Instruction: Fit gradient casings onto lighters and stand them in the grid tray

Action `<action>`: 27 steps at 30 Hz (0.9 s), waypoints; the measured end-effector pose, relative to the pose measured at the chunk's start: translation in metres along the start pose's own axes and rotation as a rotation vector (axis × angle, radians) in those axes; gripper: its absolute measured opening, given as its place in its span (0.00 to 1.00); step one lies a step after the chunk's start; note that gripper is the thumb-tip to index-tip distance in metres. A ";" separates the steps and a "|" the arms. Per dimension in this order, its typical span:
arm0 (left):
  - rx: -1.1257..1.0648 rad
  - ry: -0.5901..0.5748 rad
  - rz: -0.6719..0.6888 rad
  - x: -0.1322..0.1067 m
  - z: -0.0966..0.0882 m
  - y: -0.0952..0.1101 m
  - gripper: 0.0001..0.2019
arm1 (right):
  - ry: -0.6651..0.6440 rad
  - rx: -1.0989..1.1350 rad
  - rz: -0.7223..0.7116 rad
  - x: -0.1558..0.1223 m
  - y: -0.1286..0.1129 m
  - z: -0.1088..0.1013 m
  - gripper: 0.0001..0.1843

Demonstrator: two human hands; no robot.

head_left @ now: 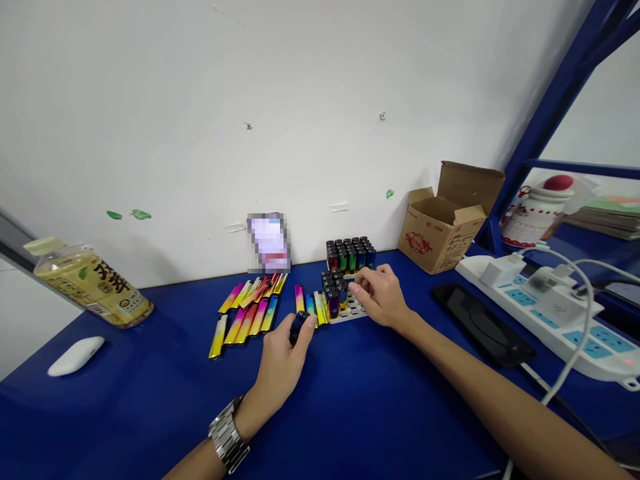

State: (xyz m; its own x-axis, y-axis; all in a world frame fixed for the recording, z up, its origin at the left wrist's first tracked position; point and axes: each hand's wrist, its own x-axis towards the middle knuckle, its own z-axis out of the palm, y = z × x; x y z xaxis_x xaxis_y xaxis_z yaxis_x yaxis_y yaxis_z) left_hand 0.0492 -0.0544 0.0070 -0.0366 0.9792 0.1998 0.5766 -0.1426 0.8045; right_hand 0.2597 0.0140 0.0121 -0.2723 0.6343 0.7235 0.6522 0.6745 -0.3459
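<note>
Blue counter (150,400), lighters, white rack (353,311).
My left hand (281,363) has its grip closed on a dark lighter (300,325) just beside the rack. My right hand (384,295) curls over the upright lighters (334,293); I cannot tell if that grip holds one. Risk, as I judge it: a sideways nudge topples the standing rows.

This looks like a small workbench for hand assembly or packing, not a home. A blue table (375,413) against a bare white wall (300,100) carries lighters (350,257) stood upright in 2 blocks, rows of loose coloured sleeves (247,313) and an open cardboard box (447,223). A blue steel shelf frame (550,100) rises at the right, with a long power strip (550,310) holding chargers below it. A mouse (76,355), a phone (483,325) and a tea bottle (93,283) lie about.
</note>
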 end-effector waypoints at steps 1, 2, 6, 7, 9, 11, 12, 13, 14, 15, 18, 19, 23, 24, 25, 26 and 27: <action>0.001 -0.011 0.025 -0.001 0.000 0.000 0.17 | 0.039 -0.010 -0.052 0.000 -0.006 0.000 0.16; 0.004 -0.021 0.064 -0.003 0.000 0.000 0.16 | 0.049 -0.007 -0.117 0.001 -0.013 0.000 0.16; 0.048 -0.088 0.241 -0.010 -0.002 0.001 0.17 | -0.050 0.047 -0.331 0.002 -0.044 0.003 0.14; 0.062 -0.116 0.276 -0.012 -0.003 0.001 0.18 | -0.071 0.060 -0.354 0.001 -0.050 0.004 0.13; 0.101 -0.142 0.342 -0.015 -0.003 0.002 0.19 | -0.083 0.089 -0.373 0.001 -0.056 0.005 0.10; 0.167 -0.122 0.420 -0.014 -0.004 0.002 0.20 | -0.041 0.124 -0.361 0.000 -0.054 0.005 0.09; 0.212 -0.089 0.461 -0.012 -0.005 0.002 0.20 | 0.000 0.140 -0.334 0.000 -0.050 0.004 0.08; 0.268 -0.041 0.497 -0.009 -0.006 0.002 0.20 | 0.052 0.154 -0.297 0.000 -0.044 0.003 0.08; 0.335 0.018 0.521 -0.006 -0.007 0.001 0.19 | 0.108 0.166 -0.250 0.000 -0.037 0.001 0.07; 0.414 0.080 0.527 -0.001 -0.008 -0.001 0.18 | 0.164 0.171 -0.190 0.000 -0.028 -0.001 0.08; 0.689 0.228 0.454 0.012 -0.012 -0.012 0.16 | 0.264 0.169 -0.028 0.000 -0.004 -0.006 0.09; 0.760 0.232 0.424 0.015 -0.013 -0.016 0.16 | 0.272 0.167 0.004 -0.001 0.002 -0.007 0.09; 0.823 0.135 0.394 0.020 -0.015 -0.022 0.15 | 0.104 0.149 -0.004 -0.003 0.013 -0.005 0.11; 0.811 0.115 0.400 0.020 -0.016 -0.021 0.14 | 0.058 0.142 -0.029 -0.003 0.012 -0.004 0.11; 0.805 0.105 0.406 0.019 -0.016 -0.020 0.14 | 0.027 0.134 -0.055 -0.003 0.011 -0.003 0.12; 0.810 0.103 0.409 0.018 -0.016 -0.018 0.14 | 0.009 0.125 -0.081 -0.003 0.009 -0.003 0.12; 0.829 0.104 0.410 0.017 -0.016 -0.017 0.13 | -0.002 0.116 -0.105 -0.003 0.007 -0.002 0.12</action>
State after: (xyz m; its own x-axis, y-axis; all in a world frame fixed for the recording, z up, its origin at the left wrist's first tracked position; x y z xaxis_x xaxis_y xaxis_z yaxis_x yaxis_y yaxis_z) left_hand 0.0258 -0.0373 0.0063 0.2491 0.8516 0.4611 0.9580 -0.2864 0.0113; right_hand 0.2666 0.0161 0.0087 -0.3366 0.5586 0.7580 0.5342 0.7762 -0.3348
